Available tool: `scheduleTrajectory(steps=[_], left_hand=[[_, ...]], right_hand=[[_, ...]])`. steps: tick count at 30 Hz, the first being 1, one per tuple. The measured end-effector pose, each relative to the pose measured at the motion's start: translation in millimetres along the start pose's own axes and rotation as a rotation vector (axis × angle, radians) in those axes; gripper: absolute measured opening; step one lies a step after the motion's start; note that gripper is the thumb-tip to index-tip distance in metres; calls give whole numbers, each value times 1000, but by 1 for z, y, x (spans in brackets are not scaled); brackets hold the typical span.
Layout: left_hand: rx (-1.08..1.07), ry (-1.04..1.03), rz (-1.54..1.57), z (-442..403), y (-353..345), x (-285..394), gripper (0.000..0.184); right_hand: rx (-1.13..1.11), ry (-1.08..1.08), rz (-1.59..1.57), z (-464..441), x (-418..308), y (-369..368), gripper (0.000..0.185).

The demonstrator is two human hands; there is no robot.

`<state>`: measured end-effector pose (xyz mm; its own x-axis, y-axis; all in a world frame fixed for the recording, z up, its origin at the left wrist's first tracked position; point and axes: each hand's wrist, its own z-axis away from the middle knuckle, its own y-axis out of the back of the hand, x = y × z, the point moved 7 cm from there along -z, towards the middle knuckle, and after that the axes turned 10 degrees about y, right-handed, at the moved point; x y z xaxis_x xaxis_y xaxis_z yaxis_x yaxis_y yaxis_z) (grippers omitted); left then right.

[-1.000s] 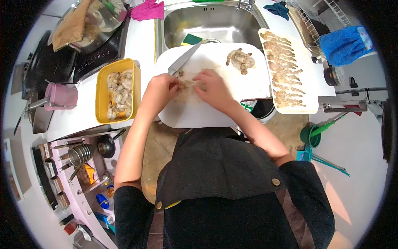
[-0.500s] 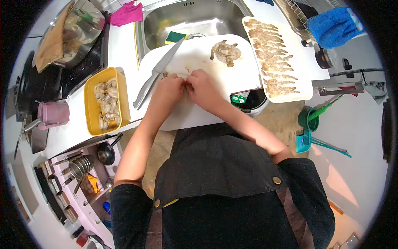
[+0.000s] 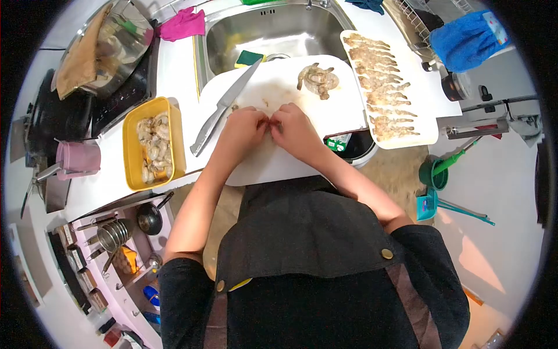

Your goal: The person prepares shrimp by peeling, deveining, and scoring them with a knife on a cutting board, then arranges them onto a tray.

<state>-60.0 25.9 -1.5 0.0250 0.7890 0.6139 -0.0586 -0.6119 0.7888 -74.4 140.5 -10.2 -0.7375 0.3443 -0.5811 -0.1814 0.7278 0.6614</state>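
Observation:
My left hand (image 3: 246, 128) and my right hand (image 3: 292, 129) meet over the near part of the white cutting board (image 3: 232, 87). Both have their fingers pinched together, fingertips nearly touching; whatever they hold is too small or hidden to make out. A knife (image 3: 226, 104) lies to the left of my left hand, its blade pointing to the sink. A few peeled-looking shrimp (image 3: 318, 80) are piled at the board's far right. Small scraps lie on the board beyond my hands. To the right, a cream tray (image 3: 427, 125) bears a column of several shrimp laid side by side.
A yellow container (image 3: 129, 145) with several shrimp stands left of the board. Beyond the board is the steel sink (image 3: 279, 29) with a sponge (image 3: 249, 59). A pot (image 3: 113, 52) sits on the black stove at the left. Below the board's right edge is a bin (image 3: 366, 152).
My hands have come together and closed at the fingertips. The camera view has shifted, so the board, containers and sink appear further left. More of the knife's handle shows beside my left hand.

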Motion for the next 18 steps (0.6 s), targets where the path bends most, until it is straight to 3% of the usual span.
scheduleTrajectory(steps=[9, 11, 14, 18], left_hand=[[-7, 84, -136, -3, -14, 2, 16], [-1, 5, -72, -6, -7, -1, 17], [9, 174, 130, -2, 20, -16, 18], [-28, 113, 46, 1, 20, -14, 17]], right_hand=[[-12, 59, 214, -4, -14, 2, 5], [-62, 19, 149, -5, -2, -3, 5], [-72, 22, 26, -15, 1, 3, 8], [-177, 21, 22, -23, -6, -12, 11]])
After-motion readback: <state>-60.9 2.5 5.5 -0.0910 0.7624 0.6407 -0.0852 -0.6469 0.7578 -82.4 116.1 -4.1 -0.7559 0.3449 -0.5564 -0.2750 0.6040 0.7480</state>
